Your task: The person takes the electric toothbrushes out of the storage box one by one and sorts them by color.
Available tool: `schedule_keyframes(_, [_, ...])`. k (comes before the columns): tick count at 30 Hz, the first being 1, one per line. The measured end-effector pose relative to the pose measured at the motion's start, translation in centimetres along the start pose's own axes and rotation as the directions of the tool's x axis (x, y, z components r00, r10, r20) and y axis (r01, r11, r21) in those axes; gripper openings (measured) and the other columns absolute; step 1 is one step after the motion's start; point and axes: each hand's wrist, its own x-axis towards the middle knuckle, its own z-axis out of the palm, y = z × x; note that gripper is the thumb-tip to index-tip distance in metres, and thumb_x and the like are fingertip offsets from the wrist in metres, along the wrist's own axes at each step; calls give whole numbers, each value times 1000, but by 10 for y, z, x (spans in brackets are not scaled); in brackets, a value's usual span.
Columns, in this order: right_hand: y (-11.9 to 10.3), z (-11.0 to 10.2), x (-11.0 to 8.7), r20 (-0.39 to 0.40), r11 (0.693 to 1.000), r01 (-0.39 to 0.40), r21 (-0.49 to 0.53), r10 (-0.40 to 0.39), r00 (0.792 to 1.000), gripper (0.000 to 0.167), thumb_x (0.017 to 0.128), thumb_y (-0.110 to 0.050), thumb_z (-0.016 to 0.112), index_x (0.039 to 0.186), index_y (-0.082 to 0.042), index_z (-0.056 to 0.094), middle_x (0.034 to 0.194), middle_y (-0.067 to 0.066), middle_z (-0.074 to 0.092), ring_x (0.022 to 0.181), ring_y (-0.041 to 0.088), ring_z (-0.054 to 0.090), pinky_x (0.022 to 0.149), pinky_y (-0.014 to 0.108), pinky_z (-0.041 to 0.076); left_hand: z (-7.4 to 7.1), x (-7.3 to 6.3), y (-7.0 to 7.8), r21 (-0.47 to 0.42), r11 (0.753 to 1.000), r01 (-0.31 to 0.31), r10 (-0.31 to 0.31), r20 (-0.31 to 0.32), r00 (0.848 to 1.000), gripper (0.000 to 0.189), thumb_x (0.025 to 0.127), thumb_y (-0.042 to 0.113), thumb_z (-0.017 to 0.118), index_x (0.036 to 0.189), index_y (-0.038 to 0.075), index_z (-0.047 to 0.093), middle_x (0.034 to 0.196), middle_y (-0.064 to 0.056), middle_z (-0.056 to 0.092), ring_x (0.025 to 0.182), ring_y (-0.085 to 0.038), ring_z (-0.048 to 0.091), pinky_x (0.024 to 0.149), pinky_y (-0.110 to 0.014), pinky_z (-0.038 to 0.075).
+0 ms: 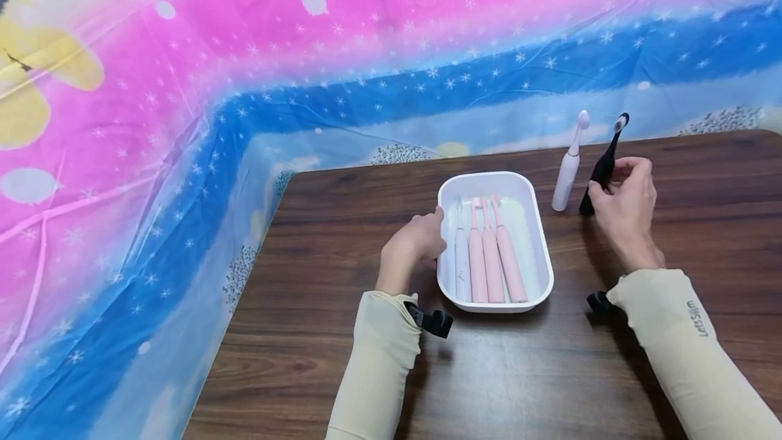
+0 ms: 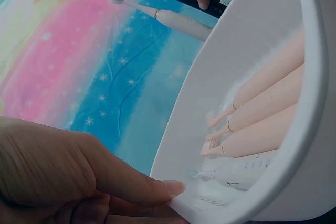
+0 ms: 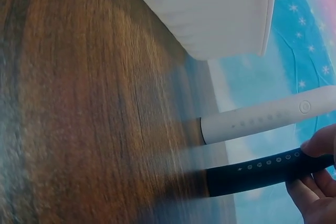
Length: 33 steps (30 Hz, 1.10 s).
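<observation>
My right hand [image 1: 629, 206] grips a black electric toothbrush [image 1: 603, 168] by its handle, thumb on one side and fingers on the other. The brush stands upright, its base at the tabletop. Close beside it, a white electric toothbrush [image 3: 252, 119] stands upright on its own. At the left wall of a white plastic tray [image 1: 496, 307], my left hand [image 1: 418, 240] pinches the rim, with the thumb [image 2: 170, 188] over the edge. Inside lie three pink electric toothbrushes [image 1: 491, 267] and a white one [image 2: 239, 171], side by side, heads pointing away from me.
All of this is on a dark wood-grain table [image 1: 305, 277]. A pink and blue patterned cloth [image 1: 366, 87] hangs behind the back edge and down the left side. The standing brushes are to the right of the tray, near the back edge.
</observation>
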Motion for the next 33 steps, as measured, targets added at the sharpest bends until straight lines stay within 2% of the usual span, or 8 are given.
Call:
schedule_keyframes(5, [0, -3, 0, 33, 1000, -6, -9, 6, 999, 46, 92, -12, 56, 131, 0, 36, 128, 21, 48, 111, 29, 58, 95, 45, 48, 0, 0, 1, 13, 1000, 3, -3, 3, 1000, 72, 96, 5, 45, 156, 15, 6, 156, -13, 26, 114, -23, 51, 50, -22, 48])
schedule_keyframes(10, [1, -4, 0, 42, 1000, -2, -3, 2, 999, 46, 92, -12, 56, 132, 0, 35, 127, 21, 47, 112, 30, 57, 96, 47, 47, 0, -1, 1, -4, 1000, -2, 1, -4, 1000, 71, 97, 6, 45, 155, 15, 7, 155, -13, 29, 103, -22, 55, 50, -23, 47])
schedule_keyframes(16, [2, -5, 0, 49, 1000, 2, 3, -3, 999, 47, 92, -11, 56, 132, 0, 34, 126, 23, 47, 114, 32, 56, 97, 47, 46, 1, -1, 0, -16, 1000, -3, 3, -14, 1000, 70, 97, 7, 45, 155, 15, 8, 155, -12, 29, 103, -21, 54, 49, -23, 45])
schedule_keyframes(22, [1, -6, 0, 45, 1000, 3, -6, -3, 999, 46, 92, -10, 55, 132, 1, 34, 126, 23, 48, 112, 32, 56, 96, 47, 47, 1, -1, 1, -5, 1000, -17, 17, -10, 1000, 69, 97, 8, 45, 155, 14, 8, 153, -12, 35, 84, -19, 59, 48, -23, 43])
schedule_keyframes(33, [3, -9, -1, 56, 1000, -8, -11, 8, 998, 51, 91, -15, 60, 132, 1, 34, 125, 20, 47, 113, 27, 53, 98, 43, 47, 1, -1, 1, 4, 1000, -13, 13, -18, 1000, 69, 97, 7, 45, 155, 14, 9, 153, -12, 33, 89, -20, 59, 49, -23, 46])
